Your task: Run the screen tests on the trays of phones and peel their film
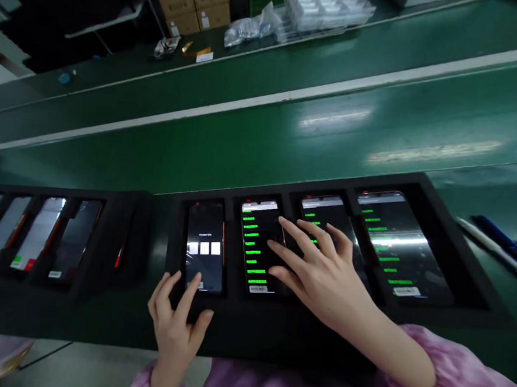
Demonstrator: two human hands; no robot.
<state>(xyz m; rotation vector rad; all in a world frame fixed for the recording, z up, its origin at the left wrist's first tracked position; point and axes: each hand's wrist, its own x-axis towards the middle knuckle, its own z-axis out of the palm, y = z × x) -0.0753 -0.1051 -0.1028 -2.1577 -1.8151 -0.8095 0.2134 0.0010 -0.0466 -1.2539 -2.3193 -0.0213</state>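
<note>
Several smartphones lie in the slots of a black foam tray. My left hand has its fingers spread at the lower end of the leftmost phone, whose dark screen reads "Vibrator test" above white boxes. Over the second phone and the third phone reaches my right hand, fingers apart, hiding part of both screens. Green lines of text show on those two and on the fourth phone at the right. Neither hand grips anything.
Another black tray with more phones stands to the left. White and blue pens lie at the right. Behind runs a green conveyor belt; beyond it are a plastic bag, stacked white trays and cardboard boxes.
</note>
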